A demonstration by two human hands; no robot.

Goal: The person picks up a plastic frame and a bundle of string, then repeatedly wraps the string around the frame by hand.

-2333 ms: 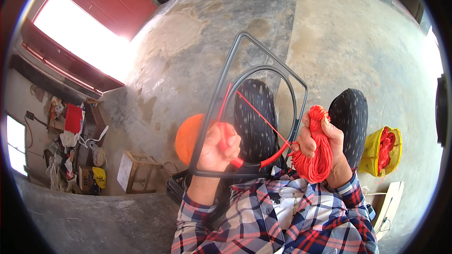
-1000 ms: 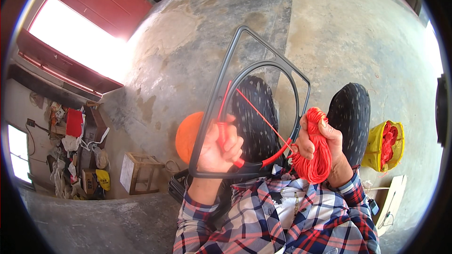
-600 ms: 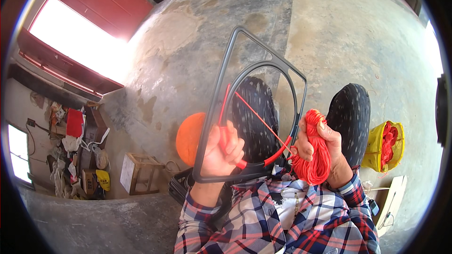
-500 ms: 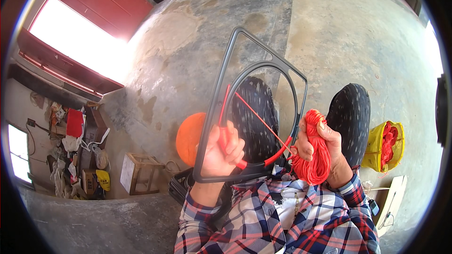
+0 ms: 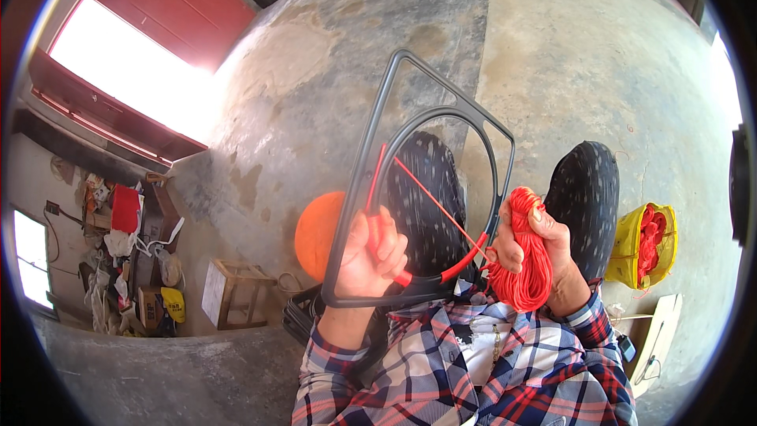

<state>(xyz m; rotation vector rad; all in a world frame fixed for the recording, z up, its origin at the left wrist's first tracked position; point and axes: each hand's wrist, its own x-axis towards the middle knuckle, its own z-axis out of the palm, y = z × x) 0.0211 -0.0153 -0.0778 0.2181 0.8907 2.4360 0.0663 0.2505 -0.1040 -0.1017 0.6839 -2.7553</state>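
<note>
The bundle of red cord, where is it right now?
In the head view, the bundle of red cord is right of centre, gripped in the right hand, beside the dark frame that the left hand holds.

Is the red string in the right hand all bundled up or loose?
Bundled. The right hand grips the string as a thick looped hank; one strand runs tight from it to the frame, held by the left hand.

concrete floor [image 5: 599, 71] | red door [image 5: 177, 4] bright | wooden stool [image 5: 229, 293] | cluttered corner [image 5: 126, 260]
</note>
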